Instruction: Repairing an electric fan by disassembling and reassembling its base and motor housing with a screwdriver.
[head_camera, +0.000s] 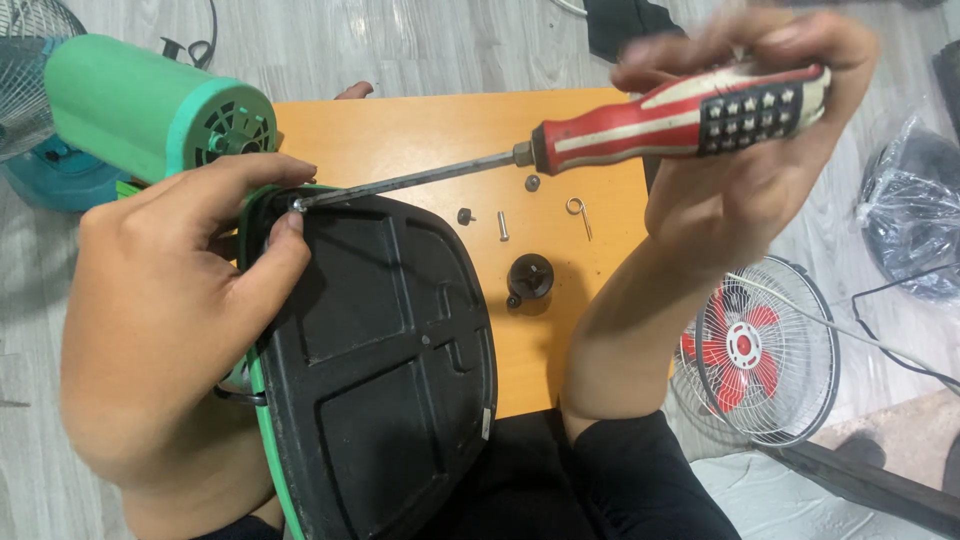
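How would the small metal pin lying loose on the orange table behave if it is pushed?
The small metal pin looks round and smooth, so it would probably roll on the flat orange table. It seems light and stiff, and likely awkward to pinch.

One screwdriver (660, 120), one black base (385, 370), one green motor housing (150, 105), two fans (765, 350).

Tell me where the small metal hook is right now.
The metal hook lies on the orange table, under the screwdriver handle, right of the small pin and above the black knob.
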